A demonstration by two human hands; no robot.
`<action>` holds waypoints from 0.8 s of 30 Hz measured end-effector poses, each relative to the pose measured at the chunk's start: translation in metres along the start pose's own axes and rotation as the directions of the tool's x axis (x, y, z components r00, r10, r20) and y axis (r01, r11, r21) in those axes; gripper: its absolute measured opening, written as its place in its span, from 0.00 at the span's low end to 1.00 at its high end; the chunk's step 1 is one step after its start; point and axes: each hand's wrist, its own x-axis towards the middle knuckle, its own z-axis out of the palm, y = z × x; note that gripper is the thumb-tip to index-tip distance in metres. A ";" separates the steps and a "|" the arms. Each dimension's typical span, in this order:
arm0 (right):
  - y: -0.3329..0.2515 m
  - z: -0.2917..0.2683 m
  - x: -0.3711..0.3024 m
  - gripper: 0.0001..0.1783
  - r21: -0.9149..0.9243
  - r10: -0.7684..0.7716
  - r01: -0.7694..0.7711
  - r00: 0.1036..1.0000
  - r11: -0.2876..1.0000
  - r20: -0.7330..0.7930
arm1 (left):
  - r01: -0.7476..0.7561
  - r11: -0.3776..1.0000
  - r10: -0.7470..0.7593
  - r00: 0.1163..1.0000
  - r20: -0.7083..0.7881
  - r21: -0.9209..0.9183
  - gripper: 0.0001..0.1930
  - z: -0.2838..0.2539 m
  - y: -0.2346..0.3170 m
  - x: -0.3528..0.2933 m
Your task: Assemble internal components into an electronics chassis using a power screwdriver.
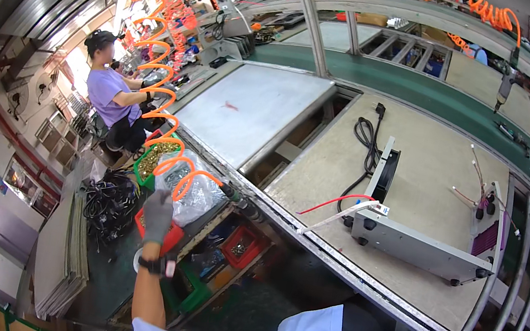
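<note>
My left hand, in a grey glove, is over a red bin at the front left, beside a clear plastic bag of small parts. Its fingers look curled together; whatever they may hold is hidden. A green bin of brass-coloured screws stands just beyond. To the right of the hand, an air screwdriver on an orange coiled hose rests by the bench edge. My right hand does not show. On the bench at the right lies an open grey metal case with black feet and loose wires.
A black power cord lies behind the case. Metal rollers border the bench at the right, and a white board lies at the left. Black cables are heaped near stacked panels. A person in purple works farther off.
</note>
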 end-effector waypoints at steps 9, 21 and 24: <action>-0.305 -0.175 0.060 0.26 0.834 -0.175 0.431 0.902 0.344 -0.394 | -0.116 0.978 0.119 0.993 -0.007 0.175 0.13 -0.003 0.034 -0.045; -0.404 -0.172 0.088 0.11 0.620 0.084 0.338 0.832 0.708 -0.549 | -0.159 0.788 0.442 0.818 0.369 -0.594 0.24 0.061 0.309 -0.128; -0.396 -0.161 0.044 0.23 0.757 0.140 0.464 0.804 0.459 -0.578 | -0.460 0.677 0.581 0.813 0.034 -0.574 0.31 0.083 0.358 -0.121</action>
